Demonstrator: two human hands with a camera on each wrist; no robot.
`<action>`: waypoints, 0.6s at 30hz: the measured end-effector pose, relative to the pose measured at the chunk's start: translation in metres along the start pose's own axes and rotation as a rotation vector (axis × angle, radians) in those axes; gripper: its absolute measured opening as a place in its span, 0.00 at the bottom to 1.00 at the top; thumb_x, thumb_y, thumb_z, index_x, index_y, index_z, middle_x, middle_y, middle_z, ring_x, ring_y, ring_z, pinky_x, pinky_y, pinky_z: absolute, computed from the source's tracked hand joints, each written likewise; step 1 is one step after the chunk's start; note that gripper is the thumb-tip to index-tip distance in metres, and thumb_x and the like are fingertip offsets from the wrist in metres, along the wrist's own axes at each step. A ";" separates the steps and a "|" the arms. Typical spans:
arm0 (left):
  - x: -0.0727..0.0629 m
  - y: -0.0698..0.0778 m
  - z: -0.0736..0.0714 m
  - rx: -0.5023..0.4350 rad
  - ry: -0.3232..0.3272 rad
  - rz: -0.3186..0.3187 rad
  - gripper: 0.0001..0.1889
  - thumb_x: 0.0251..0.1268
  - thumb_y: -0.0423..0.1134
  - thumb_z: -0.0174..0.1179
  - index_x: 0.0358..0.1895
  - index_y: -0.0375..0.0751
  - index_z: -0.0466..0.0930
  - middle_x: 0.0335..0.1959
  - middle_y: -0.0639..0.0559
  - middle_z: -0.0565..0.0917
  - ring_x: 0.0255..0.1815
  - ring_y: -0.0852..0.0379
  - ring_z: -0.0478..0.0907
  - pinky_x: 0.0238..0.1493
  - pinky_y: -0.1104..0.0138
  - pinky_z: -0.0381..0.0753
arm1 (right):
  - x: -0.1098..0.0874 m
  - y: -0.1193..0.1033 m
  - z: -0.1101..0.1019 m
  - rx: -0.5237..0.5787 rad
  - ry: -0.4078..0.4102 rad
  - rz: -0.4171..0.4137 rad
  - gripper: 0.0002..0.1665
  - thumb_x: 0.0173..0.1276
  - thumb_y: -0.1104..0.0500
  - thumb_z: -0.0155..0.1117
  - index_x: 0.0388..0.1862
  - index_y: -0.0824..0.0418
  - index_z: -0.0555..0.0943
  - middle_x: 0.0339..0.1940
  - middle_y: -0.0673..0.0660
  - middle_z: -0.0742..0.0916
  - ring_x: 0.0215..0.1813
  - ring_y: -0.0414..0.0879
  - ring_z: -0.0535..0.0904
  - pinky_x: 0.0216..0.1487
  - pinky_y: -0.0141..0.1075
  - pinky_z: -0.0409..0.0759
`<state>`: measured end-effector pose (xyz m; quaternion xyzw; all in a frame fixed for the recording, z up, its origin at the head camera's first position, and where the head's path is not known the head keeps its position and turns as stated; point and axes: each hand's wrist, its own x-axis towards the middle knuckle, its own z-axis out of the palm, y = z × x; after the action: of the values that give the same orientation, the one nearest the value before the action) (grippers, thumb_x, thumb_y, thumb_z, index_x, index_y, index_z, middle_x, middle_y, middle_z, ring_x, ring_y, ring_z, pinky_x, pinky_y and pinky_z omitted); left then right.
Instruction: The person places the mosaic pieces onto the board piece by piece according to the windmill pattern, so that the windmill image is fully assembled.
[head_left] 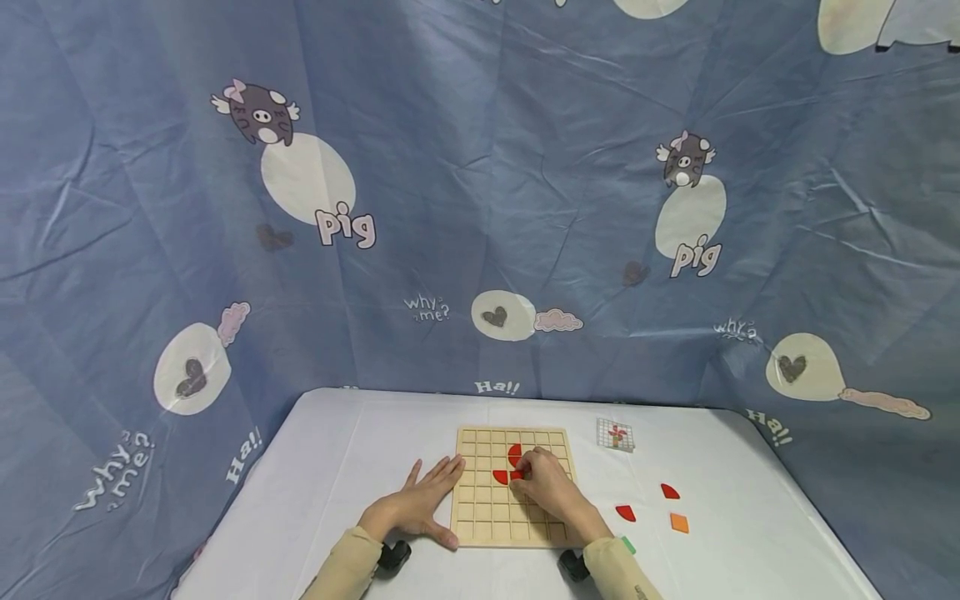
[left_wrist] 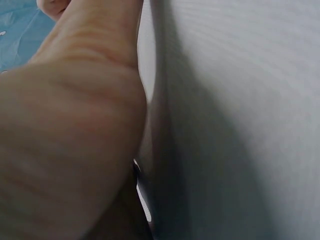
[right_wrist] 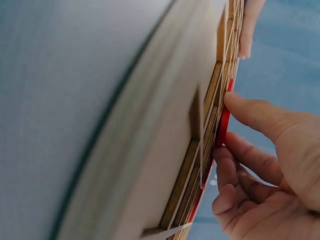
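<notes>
A wooden grid board [head_left: 474, 530] lies on the white table. My right hand [head_left: 548, 483] is over its middle, pinching a red piece [right_wrist: 223, 125] between thumb and fingertips, close against the grid in the right wrist view. Next to those fingertips, red rounded pieces [head_left: 514, 454] and a red quarter-circle [head_left: 500, 477] sit in the grid squares. My left hand [head_left: 417, 503] rests at the board's left side, fingers spread, with fingertips at the left edge and thumb near the front left corner. In the left wrist view, only the wrist and side of the hand [left_wrist: 75, 125] show, close over the table.
Right of the board lie two red quarter-circles [head_left: 670, 492] and an orange square [head_left: 678, 522]. A green piece [head_left: 628, 545] is partly hidden by my right sleeve. A printed grid card [head_left: 616, 434] lies at the back right. Blue patterned cloth [head_left: 450, 208] hangs behind the table.
</notes>
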<state>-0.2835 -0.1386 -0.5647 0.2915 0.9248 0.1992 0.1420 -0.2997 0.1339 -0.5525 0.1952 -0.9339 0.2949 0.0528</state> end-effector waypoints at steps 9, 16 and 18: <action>0.001 -0.001 0.001 0.016 0.002 -0.001 0.69 0.35 0.71 0.68 0.78 0.41 0.39 0.80 0.47 0.41 0.81 0.45 0.38 0.75 0.38 0.28 | -0.001 -0.001 -0.001 0.003 -0.013 -0.005 0.08 0.59 0.61 0.72 0.35 0.64 0.84 0.33 0.52 0.81 0.33 0.38 0.73 0.30 0.26 0.76; 0.001 -0.001 0.001 0.024 0.001 0.003 0.69 0.35 0.71 0.68 0.78 0.41 0.39 0.80 0.47 0.41 0.81 0.45 0.38 0.75 0.38 0.28 | -0.002 -0.001 0.001 0.000 -0.007 -0.008 0.08 0.59 0.63 0.72 0.36 0.64 0.85 0.33 0.51 0.81 0.34 0.38 0.75 0.32 0.27 0.78; 0.001 -0.001 0.001 0.020 -0.002 0.007 0.69 0.35 0.71 0.68 0.78 0.40 0.39 0.80 0.47 0.41 0.81 0.45 0.38 0.74 0.38 0.28 | -0.002 -0.001 0.001 0.002 -0.009 -0.006 0.08 0.59 0.63 0.72 0.36 0.64 0.85 0.33 0.52 0.81 0.34 0.38 0.75 0.32 0.28 0.78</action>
<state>-0.2844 -0.1386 -0.5667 0.2964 0.9256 0.1900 0.1391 -0.2978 0.1333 -0.5533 0.1996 -0.9331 0.2950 0.0492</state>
